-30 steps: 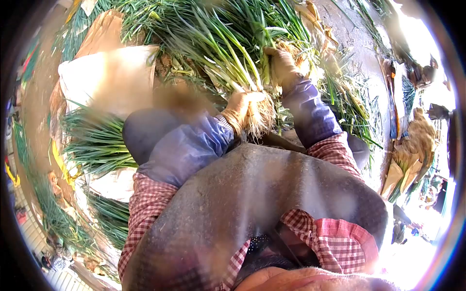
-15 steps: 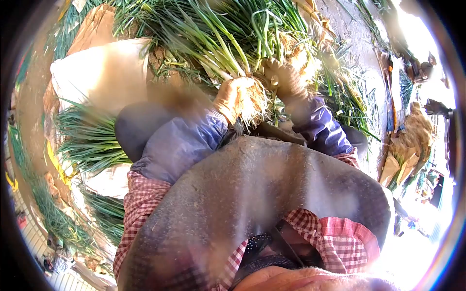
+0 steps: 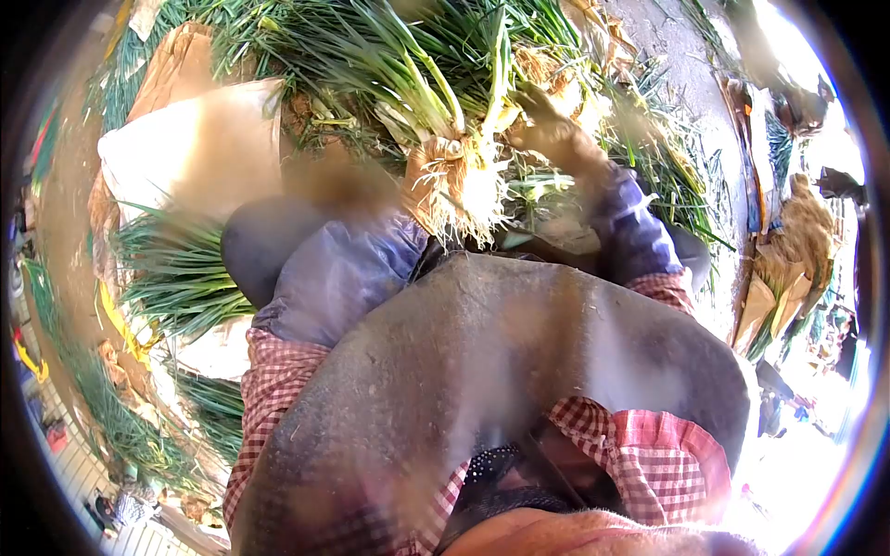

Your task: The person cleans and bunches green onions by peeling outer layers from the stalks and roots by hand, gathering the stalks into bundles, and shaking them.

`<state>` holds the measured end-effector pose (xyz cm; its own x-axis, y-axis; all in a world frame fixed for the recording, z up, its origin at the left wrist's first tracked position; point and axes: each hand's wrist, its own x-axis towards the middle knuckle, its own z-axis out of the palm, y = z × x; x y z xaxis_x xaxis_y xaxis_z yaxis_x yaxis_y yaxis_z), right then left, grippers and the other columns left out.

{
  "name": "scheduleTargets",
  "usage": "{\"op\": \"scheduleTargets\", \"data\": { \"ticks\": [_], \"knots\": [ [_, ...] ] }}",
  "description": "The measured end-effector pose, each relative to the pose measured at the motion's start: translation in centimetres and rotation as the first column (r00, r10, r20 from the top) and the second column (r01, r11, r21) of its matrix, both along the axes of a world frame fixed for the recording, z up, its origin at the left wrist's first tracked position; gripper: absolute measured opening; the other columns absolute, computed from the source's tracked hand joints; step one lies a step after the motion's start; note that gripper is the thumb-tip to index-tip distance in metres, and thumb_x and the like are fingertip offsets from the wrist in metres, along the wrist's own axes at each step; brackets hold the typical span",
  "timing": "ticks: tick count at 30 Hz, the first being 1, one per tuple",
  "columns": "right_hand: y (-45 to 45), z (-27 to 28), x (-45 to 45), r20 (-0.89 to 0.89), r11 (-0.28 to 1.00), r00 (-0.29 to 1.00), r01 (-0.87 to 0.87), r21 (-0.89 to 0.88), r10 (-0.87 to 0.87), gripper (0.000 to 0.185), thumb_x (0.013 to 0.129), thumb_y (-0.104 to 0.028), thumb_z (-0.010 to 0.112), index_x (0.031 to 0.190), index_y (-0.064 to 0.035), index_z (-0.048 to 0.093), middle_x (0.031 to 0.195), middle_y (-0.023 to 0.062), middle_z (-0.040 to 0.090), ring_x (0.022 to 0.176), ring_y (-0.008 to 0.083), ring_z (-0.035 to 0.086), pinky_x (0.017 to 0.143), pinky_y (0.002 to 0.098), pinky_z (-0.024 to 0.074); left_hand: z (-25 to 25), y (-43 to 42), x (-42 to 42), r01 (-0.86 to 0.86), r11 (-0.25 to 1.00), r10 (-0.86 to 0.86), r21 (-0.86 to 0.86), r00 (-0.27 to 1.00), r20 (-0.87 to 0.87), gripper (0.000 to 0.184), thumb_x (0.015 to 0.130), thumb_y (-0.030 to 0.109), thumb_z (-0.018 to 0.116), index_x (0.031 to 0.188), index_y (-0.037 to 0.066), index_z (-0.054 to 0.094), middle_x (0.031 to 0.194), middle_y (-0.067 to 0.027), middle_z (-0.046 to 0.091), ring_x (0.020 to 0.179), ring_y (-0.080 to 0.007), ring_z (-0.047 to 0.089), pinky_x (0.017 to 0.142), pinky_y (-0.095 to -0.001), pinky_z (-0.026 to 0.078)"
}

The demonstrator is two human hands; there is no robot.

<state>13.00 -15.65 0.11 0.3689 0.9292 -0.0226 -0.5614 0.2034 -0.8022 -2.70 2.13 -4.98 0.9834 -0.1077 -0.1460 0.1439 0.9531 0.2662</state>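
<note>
My left hand point(image 3: 430, 182), in a tan glove, is closed around a bunch of spring onions point(image 3: 473, 181). Pale, stringy roots hang down over the glove, and green leaves point up and away from me. Just right of the bunch is my gloved right hand point(image 3: 558, 141), apart from the roots. Its fingers look spread, with nothing seen between them, though a smudge blurs that part of the view. Beyond both hands lies a large heap of spring onions point(image 3: 324, 56).
A white sack point(image 3: 195, 148) lies to the left, with another pile of spring onions point(image 3: 190, 269) below it. My dark apron point(image 3: 501, 343) covers my lap. Loose leaves point(image 3: 667, 176) litter the ground at right, near brown wrapping point(image 3: 788, 250).
My right hand has drawn slightly away from the bunch and its fingers have spread. The bunch in my left hand has turned, so the roots now cover more of the glove.
</note>
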Motion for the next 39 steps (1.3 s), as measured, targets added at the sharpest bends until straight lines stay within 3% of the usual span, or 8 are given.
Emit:
{"op": "scheduleTargets", "data": {
  "ticks": [11,15,16,21,30,32,34,39],
  "knots": [
    [3.6,0.9,-2.7,0.561,0.821,0.828,0.321,-0.473,0.000,0.027,0.090,-0.019,0.052,0.110,-0.0020,0.056,0.067,0.0010,0.056,0.054,0.0103,0.054,0.052,0.0232,0.0479,2.9,-0.3,-0.6,0.089,0.996,-0.083,0.017,0.971,-0.226,0.026,0.080,0.020,0.052,0.094,-0.001,0.054,0.079,-0.0131,0.059,0.067,-0.0253,0.057,0.061,-0.0395,0.050],
    [3.2,-1.4,-2.6,0.649,0.873,-0.592,0.398,-0.280,0.478,0.022,0.081,-0.018,0.054,0.099,-0.0070,0.060,0.104,0.0060,0.058,0.092,0.0195,0.058,0.076,0.0324,0.0490,3.6,-0.4,-0.6,0.149,0.972,-0.188,-0.181,0.958,-0.217,0.019,0.082,0.023,0.051,0.086,0.004,0.052,0.067,-0.0109,0.057,0.058,-0.0260,0.056,0.054,-0.0426,0.049],
    [2.6,-4.3,-1.7,0.863,0.985,-0.505,0.151,0.080,0.007,0.018,0.080,-0.019,0.056,0.093,-0.0064,0.058,0.100,0.0055,0.058,0.087,0.0213,0.058,0.074,0.0330,0.0497,5.2,-0.2,-1.2,0.197,0.962,-0.234,-0.189,0.951,-0.201,0.020,0.083,0.023,0.051,0.087,0.004,0.052,0.069,-0.0120,0.057,0.060,-0.0267,0.057,0.056,-0.0435,0.050],
    [1.1,-2.5,-2.7,0.907,0.951,-0.311,-0.035,-0.308,0.283,0.017,0.081,-0.020,0.055,0.090,-0.0053,0.057,0.095,0.0074,0.059,0.085,0.0249,0.059,0.072,0.0343,0.0500,0.5,0.5,0.1,0.131,0.991,-0.126,0.032,0.984,-0.129,0.029,0.085,0.023,0.049,0.103,-0.001,0.052,0.083,-0.0153,0.059,0.073,-0.0308,0.060,0.066,-0.0449,0.051],
    [-2.8,0.5,0.8,0.404,0.312,0.090,0.494,-0.811,0.910,0.074,0.083,-0.047,0.052,0.141,-0.0149,0.019,0.110,0.0166,0.058,0.090,0.0293,0.061,0.083,0.0387,0.0462,6.9,-0.1,-1.6,0.219,0.948,-0.216,-0.233,0.976,0.040,0.022,0.075,0.013,0.056,0.095,0.005,0.053,0.083,-0.0090,0.054,0.071,-0.0230,0.053,0.066,-0.0362,0.046],
    [-4.4,-6.0,4.0,0.700,0.613,-0.202,0.678,-0.404,0.685,0.054,0.080,-0.044,0.053,0.126,-0.0178,0.045,0.106,0.0179,0.058,0.072,0.0279,0.061,0.079,0.0417,0.0482,7.6,-0.3,-1.5,0.419,0.850,-0.400,-0.320,0.908,0.127,0.008,0.076,0.016,0.056,0.076,0.009,0.052,0.066,-0.0048,0.051,0.054,-0.0171,0.049,0.052,-0.0321,0.043],
    [-2.0,-3.8,3.1,0.680,0.425,0.051,0.745,-0.514,0.731,0.042,0.084,-0.047,0.048,0.108,-0.0135,0.058,0.081,0.0189,0.062,0.063,0.0322,0.061,0.065,0.0441,0.0492,10.2,-0.4,-1.4,0.451,0.827,-0.449,-0.336,0.889,0.086,0.023,0.077,0.019,0.056,0.058,0.014,0.045,0.045,0.0020,0.039,0.035,-0.0113,0.037,0.038,-0.0293,0.036],
    [0.7,-7.7,2.6,0.499,0.232,0.301,0.618,-0.751,0.813,0.059,0.081,-0.061,0.039,0.086,-0.0086,0.066,0.083,0.0142,0.065,0.083,0.0302,0.062,0.075,0.0407,0.0458,0.1,1.5,-0.6,0.092,0.996,-0.075,-0.011,0.873,0.482,0.028,0.070,0.005,0.063,0.096,0.005,0.052,0.101,-0.0103,0.050,0.096,-0.0191,0.052,0.084,-0.0410,0.048]
  ]
}}
